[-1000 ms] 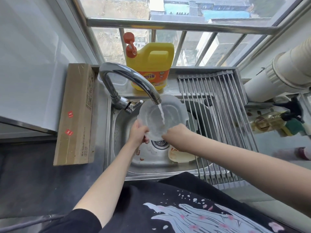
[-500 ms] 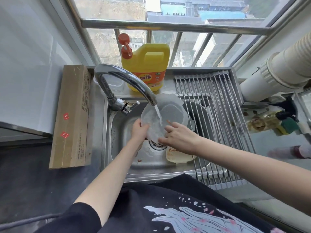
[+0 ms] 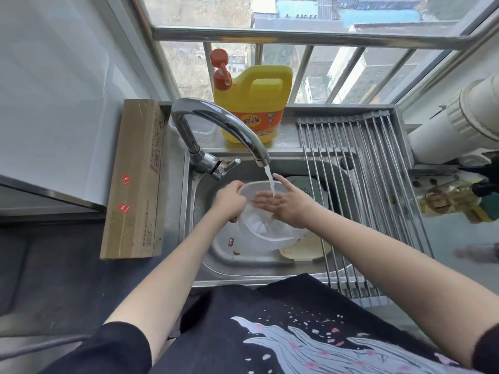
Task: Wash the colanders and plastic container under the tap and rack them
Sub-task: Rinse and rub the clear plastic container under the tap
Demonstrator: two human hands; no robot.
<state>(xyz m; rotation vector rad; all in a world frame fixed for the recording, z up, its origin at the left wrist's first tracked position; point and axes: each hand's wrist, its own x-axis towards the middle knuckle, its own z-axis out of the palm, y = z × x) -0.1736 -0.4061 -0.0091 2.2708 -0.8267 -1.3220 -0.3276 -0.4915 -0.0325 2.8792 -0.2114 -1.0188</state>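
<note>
A clear plastic container point(image 3: 266, 233) is held tilted over the sink point(image 3: 259, 268), under water running from the tap point(image 3: 216, 122). My left hand point(image 3: 229, 202) grips its left rim. My right hand point(image 3: 283, 203) lies flat inside it with fingers spread, and the stream hits the fingers. A grey-green colander point(image 3: 305, 190) sits in the sink behind my right hand, partly under the rack. A cream colander point(image 3: 305, 252) lies at the sink's front right, partly hidden by the container.
A roll-up metal rack point(image 3: 378, 201) covers the sink's right side. A yellow detergent jug point(image 3: 252, 103) stands on the ledge behind the tap, with a clear tub point(image 3: 199, 128) beside it. A long cardboard box point(image 3: 135, 179) lies left of the sink. A white pipe point(image 3: 459, 120) is at the right.
The container has been lowered and turned so its opening faces up. My right hand moved from its rim to inside it, fingers spread under the water.
</note>
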